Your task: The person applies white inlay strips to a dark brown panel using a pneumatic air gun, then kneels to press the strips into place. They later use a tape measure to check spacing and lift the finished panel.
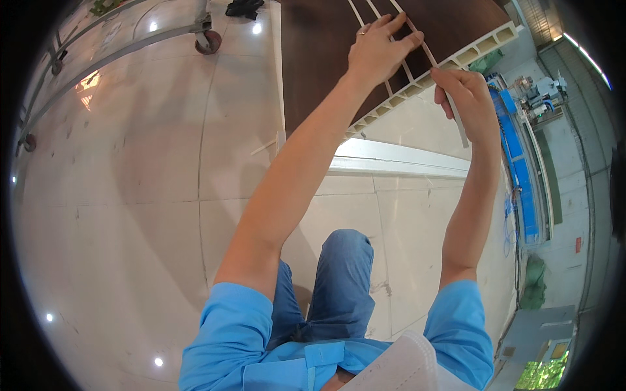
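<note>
A dark brown panel [313, 58] with a pale hollow-celled edge [391, 104] lies ahead of me, several light narrow strips running across its top. My left hand [381, 52] rests over the panel with fingers spread, the fingertips and thumb touching around the rightmost strip. My right hand [466, 98] is at the panel's near edge, closed on that pale strip [458, 122], whose loose end hangs down past the edge below the fingers. The far ends of the strips are cut off by the picture's top.
A white beam [398, 158] lies below the panel's near edge. A metal frame trolley with a caster wheel [208, 42] stands at the far left on the tiled floor [130, 260]. To the right is a long blue machine [518, 156] along the wall.
</note>
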{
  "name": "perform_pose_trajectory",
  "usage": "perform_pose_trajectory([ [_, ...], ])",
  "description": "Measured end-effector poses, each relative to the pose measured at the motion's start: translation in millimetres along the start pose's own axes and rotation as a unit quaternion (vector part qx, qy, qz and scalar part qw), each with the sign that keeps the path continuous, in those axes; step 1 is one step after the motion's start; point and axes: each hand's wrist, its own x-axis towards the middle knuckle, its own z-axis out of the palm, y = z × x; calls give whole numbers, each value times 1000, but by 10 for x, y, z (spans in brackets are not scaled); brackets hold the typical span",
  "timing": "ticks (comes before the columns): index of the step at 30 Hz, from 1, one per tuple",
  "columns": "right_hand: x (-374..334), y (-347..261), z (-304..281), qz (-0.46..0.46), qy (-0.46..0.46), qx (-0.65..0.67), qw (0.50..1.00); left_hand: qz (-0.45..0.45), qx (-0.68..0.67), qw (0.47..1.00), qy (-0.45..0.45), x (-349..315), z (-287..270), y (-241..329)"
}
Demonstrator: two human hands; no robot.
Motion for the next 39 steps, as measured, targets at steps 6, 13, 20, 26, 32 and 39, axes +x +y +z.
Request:
perform_pose_trajectory([
  [6, 81, 2, 38, 8, 11, -3, 1000, -2, -109, 994, -15, 158, -18, -146],
  [13, 97, -54, 33, 17, 3, 10, 1000, -23, -162, 986, 40, 178, 108, -235],
  [20, 135, -78, 6, 29, 9, -46, 998, -22, -165, 984, 71, 168, 164, -240],
  [26, 151, -128, 22, 39, 20, -54, 998, -10, -35, 994, 99, 185, 115, -135],
  [32, -225, -311, -2, 139, 41, -89, 985, -5, 55, 992, 115, 149, 89, -46],
  [39, -10, -149, -9, 59, 25, -51, 997, 37, 77, 987, 136, 286, 112, -127],
])
